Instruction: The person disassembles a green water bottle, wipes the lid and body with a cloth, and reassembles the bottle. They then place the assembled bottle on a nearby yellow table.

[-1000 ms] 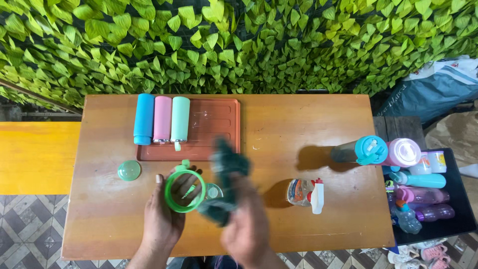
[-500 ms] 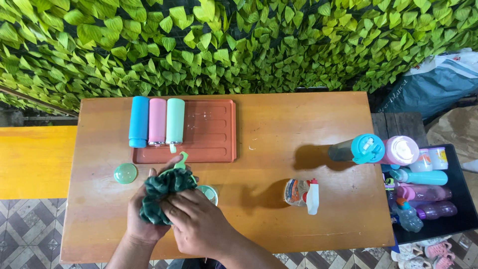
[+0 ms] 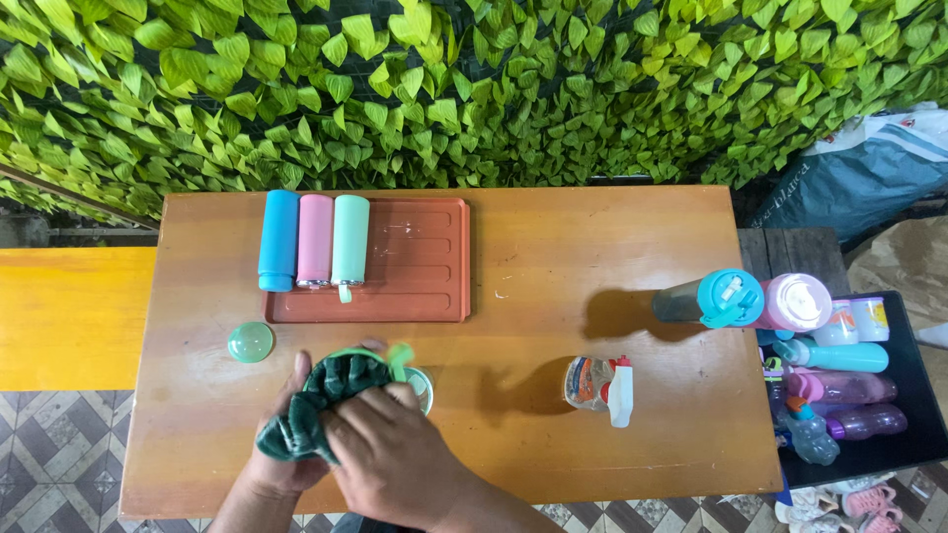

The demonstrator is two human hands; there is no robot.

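A green bottle (image 3: 407,361) stands near the table's front edge, mostly wrapped in a dark green cloth (image 3: 314,405). My left hand (image 3: 281,449) grips the bottle from the left, under the cloth. My right hand (image 3: 390,454) presses the cloth against the bottle from the front. A round light green lid (image 3: 250,342) lies on the wood just left of my hands. On the red-brown tray (image 3: 420,266) behind them lie three bottles side by side: blue (image 3: 278,240), pink (image 3: 316,240) and mint (image 3: 351,242).
A spray bottle (image 3: 597,383) stands to the right on the wooden table (image 3: 553,247). Two bottles, teal-capped (image 3: 716,298) and pink-capped (image 3: 795,302), stand at the right edge. A black crate (image 3: 913,395) holds several more bottles. A leafy wall is behind, an orange bench (image 3: 69,316) to the left.
The cloth, loose in my right hand a second ago, now wraps the green bottle. My right hand has come in over it, and the bottle's open green rim is covered.
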